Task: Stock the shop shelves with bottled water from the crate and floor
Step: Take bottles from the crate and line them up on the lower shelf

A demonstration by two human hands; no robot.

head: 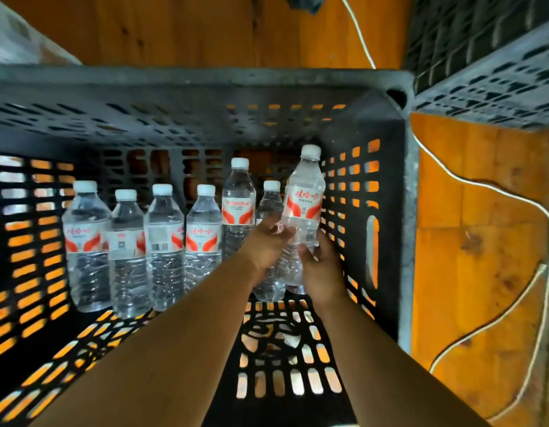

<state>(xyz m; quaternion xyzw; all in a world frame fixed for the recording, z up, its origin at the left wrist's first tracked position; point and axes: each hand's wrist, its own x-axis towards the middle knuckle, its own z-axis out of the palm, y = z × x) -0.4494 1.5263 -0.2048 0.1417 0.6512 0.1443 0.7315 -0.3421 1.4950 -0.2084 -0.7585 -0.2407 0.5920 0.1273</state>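
Both forearms reach from the near edge into a black slotted crate (pixel 404 211) that stands on an orange wooden floor (pixel 476 217). Four water bottles (pixel 144 251) stand upright in a row along the crate's left part, white caps up, red-and-white labels facing the camera. Just right of them a fifth bottle (pixel 238 204) stands further back, and a sixth (pixel 268 208) stands behind the hands.

Left hand (pixel 267 245) curls around the lower body of a held bottle (pixel 304 208) from the left, fingertips pressed on the clear plastic below the label. Right hand (pixel 321 272) cups the same bottle from the right and beneath, thumb on its front, fingers wrapped behind. That bottle sits raised above the others, tilted slightly right, near the crate's right wall, cap uppermost.

Beyond the right wall a pale cord (pixel 513 204) snakes over the floor, and a second crate (pixel 498 84) lies at the far right corner.
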